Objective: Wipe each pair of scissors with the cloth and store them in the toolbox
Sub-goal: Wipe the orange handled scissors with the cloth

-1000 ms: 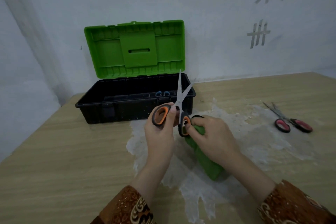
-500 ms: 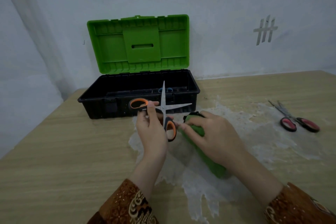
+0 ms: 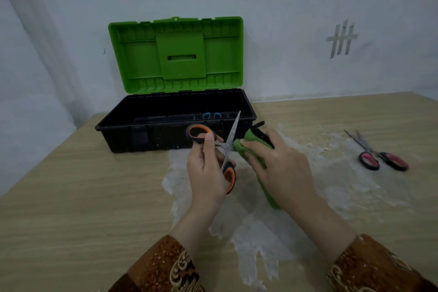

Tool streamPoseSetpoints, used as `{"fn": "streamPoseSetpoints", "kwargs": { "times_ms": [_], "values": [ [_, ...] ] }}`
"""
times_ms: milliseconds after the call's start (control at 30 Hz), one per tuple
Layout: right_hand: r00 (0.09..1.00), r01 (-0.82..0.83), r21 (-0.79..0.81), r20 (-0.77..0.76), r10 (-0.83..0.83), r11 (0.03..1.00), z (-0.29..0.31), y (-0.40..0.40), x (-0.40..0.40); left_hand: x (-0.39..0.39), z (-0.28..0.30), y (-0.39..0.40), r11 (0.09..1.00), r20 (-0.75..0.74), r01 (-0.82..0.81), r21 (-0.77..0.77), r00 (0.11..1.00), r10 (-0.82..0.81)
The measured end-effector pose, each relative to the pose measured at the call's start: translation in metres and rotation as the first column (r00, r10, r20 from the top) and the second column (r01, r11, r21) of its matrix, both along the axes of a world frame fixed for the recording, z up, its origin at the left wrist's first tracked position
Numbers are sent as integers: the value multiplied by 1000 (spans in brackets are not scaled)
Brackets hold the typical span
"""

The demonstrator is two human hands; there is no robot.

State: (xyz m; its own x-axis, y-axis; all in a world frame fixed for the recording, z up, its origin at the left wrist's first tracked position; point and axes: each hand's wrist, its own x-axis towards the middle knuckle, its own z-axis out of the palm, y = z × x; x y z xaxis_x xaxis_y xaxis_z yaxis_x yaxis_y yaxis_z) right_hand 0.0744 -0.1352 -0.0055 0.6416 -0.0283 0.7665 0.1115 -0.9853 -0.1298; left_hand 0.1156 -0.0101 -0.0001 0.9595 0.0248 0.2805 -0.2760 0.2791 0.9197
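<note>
Our left hand (image 3: 208, 173) is gripping the orange-handled scissors (image 3: 220, 154) by their handles, blades spread apart, one blade pointing up. Our right hand (image 3: 279, 168) is clutching the green cloth (image 3: 248, 147) against that blade. Just behind, the toolbox (image 3: 147, 135) is standing open on the tabletop (image 3: 71, 197); red-handled scissors (image 3: 379, 156) are lying well apart, rightward.

I see a plain indoor room, home or makeshift workspace, I cannot tell which: a wood-grain tabletop (image 3: 71, 197) stands against a bare white wall (image 3: 284, 19) marked with strips of tape (image 3: 341, 39), by a pale curtain (image 3: 35, 54).
</note>
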Motion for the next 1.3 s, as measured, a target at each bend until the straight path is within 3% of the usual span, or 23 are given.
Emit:
{"fn": "streamPoseSetpoints", "kwargs": {
  "times_ms": [100,267,367,500,667,933,1300],
  "values": [
    [998,-45,-120,33,49,992,-4,8,-3,2,-3,1,999,24,-42,9,999,41],
    [997,-20,-81,67,25,997,-1,13,5,6,1,5,997,-31,-55,-60,998,53],
    [996,-40,-155,68,51,987,-5,14,4,6,2,4,998,-23,-38,-52,999,37],
    [998,31,-54,56,-28,998,2,7,5,4,3,3,999,-21,-4,-32,1000,4],
    [992,-30,-149,115,48,988,2,17,0,3,5,6,996,14,43,-72,999,-42],
    [981,29,-174,196,5,984,10,6,-7,-3,21,12,978,3,118,-172,993,-120],
    [974,198,-50,123,-190,979,11,-24,-4,3,22,17,980,0,85,-178,996,-86]
  ]
}}
